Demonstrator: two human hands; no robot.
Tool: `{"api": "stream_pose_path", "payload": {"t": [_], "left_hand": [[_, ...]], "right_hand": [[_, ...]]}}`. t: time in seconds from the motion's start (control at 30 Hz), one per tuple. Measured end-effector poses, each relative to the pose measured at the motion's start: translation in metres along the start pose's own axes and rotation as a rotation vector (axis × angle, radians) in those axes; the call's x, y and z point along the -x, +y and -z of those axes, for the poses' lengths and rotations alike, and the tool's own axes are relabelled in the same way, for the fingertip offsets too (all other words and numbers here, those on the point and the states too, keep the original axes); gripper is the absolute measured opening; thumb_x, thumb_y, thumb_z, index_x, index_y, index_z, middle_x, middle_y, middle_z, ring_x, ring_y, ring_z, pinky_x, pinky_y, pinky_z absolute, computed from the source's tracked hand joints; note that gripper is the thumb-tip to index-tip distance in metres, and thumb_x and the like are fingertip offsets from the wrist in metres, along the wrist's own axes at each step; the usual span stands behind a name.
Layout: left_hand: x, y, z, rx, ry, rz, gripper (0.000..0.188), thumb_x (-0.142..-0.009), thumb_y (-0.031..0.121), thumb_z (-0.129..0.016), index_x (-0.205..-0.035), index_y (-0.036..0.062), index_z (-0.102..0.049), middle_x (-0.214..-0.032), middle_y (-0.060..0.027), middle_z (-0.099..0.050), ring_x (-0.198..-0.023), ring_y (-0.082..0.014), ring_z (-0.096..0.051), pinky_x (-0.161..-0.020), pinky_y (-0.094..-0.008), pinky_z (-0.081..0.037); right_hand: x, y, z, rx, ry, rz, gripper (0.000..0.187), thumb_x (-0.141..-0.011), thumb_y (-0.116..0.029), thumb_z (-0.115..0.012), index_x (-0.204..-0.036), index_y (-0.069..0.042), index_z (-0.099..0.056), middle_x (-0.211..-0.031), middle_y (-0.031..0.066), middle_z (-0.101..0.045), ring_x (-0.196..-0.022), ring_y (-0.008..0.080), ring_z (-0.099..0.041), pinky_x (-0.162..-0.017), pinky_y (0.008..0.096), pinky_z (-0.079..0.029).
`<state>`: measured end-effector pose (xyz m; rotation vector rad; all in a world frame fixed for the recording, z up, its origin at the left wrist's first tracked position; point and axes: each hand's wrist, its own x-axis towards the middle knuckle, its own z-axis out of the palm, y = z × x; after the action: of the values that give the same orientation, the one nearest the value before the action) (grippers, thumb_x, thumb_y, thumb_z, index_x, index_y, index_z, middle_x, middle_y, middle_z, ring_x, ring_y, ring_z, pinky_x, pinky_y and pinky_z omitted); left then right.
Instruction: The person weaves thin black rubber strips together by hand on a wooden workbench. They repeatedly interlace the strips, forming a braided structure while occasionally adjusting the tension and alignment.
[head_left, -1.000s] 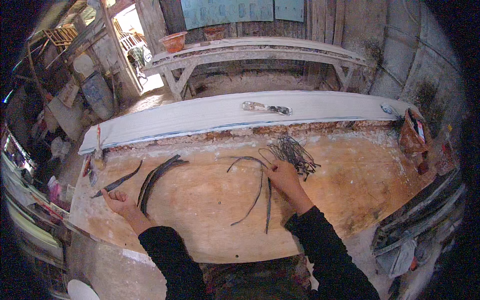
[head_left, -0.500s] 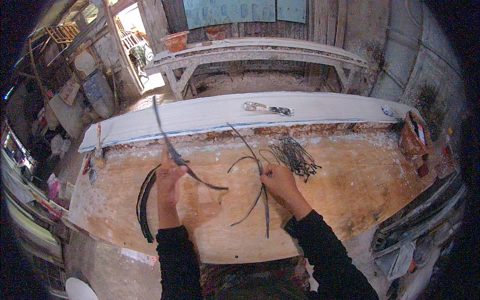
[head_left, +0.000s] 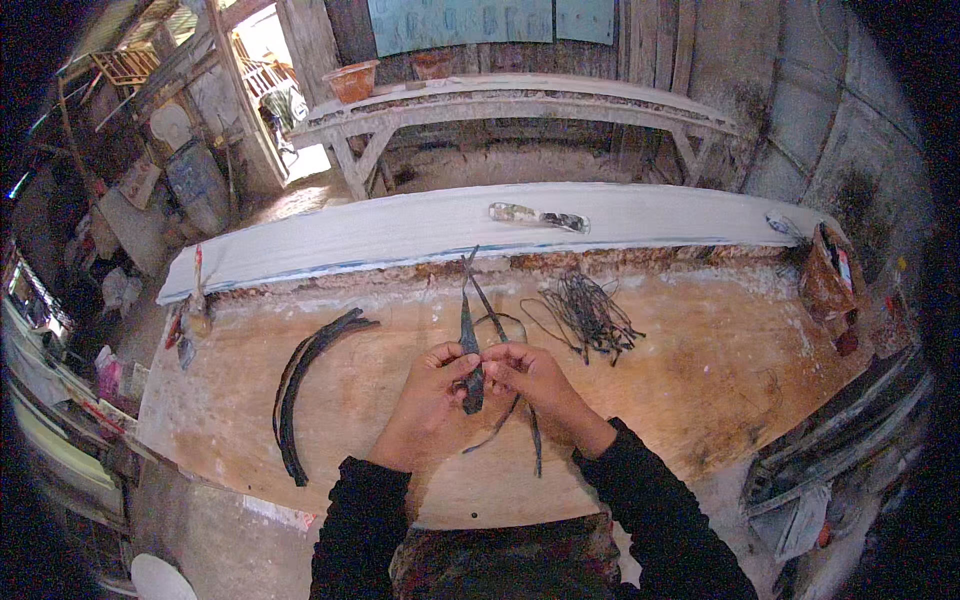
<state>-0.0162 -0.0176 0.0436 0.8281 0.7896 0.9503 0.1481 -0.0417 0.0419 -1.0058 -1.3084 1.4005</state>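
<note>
Both of my hands meet over the middle of the wooden tabletop [head_left: 660, 420]. Pinched in my left hand [head_left: 435, 385] is a dark, flat strip [head_left: 467, 330], wider in the middle and tapering upward. My right hand [head_left: 530, 375] closes its fingertips right beside it, on several thin dark strips [head_left: 487, 305] whose ends fan out above and below the fingers. A curved bundle of black strips [head_left: 295, 390] lies left of my left hand. Beyond my right hand rests a tangled heap of thin knotted dark strips [head_left: 590, 315].
A long white board [head_left: 380, 235] runs along the table's far side, with a paint-smeared scraper [head_left: 540, 217] on it. At the right end stands a brown container [head_left: 828, 270]; a brush [head_left: 199, 300] is at the left. Farther back is a whitened bench [head_left: 520, 105] with clay-coloured pots.
My left hand has come rightward from beside the curved bundle, bringing a dark strip against my right hand. The right hand has shifted slightly left and down.
</note>
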Motion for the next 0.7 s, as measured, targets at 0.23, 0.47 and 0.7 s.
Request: {"api": "stream_pose_path", "payload": {"t": [0.23, 0.47, 0.7], "left_hand": [[0.002, -0.004, -0.003, -0.120, -0.007, -0.123, 0.008, -0.078, 0.007, -0.065, -0.082, 0.0046, -0.057, -0.074, -0.0012, -0.062, -0.056, -0.0050, -0.053, -0.046, -0.0163, -0.038], [-0.001, -0.009, 0.000, -0.370, -0.011, -0.260, 0.007, -0.077, 0.004, -0.065, -0.081, 0.0031, -0.060, -0.074, -0.0021, -0.061, -0.064, -0.0085, -0.057, -0.056, -0.0203, -0.045], [-0.001, -0.018, -0.001, -0.556, 0.018, -0.302, 0.005, -0.079, 0.005, -0.062, -0.083, 0.0018, -0.060, -0.075, -0.0008, -0.060, -0.066, -0.0071, -0.055, -0.060, -0.0204, -0.044]], "right_hand": [[0.001, 0.004, 0.008, -0.054, -0.020, -0.074, 0.018, -0.080, -0.019, -0.063, -0.089, -0.003, -0.062, -0.074, -0.0006, -0.061, -0.063, 0.0057, -0.055, -0.057, 0.0196, -0.043], [-0.003, 0.005, 0.009, -0.060, 0.076, -0.088, 0.007, -0.080, -0.009, -0.062, -0.082, -0.003, -0.058, -0.069, 0.0006, -0.059, -0.056, 0.0069, -0.054, -0.050, 0.0182, -0.043], [-0.001, 0.012, 0.008, 0.117, 0.136, 0.006, 0.010, -0.077, -0.015, -0.061, -0.078, -0.005, -0.059, -0.066, -0.0016, -0.056, -0.059, 0.0053, -0.052, -0.052, 0.0211, -0.041]]}}
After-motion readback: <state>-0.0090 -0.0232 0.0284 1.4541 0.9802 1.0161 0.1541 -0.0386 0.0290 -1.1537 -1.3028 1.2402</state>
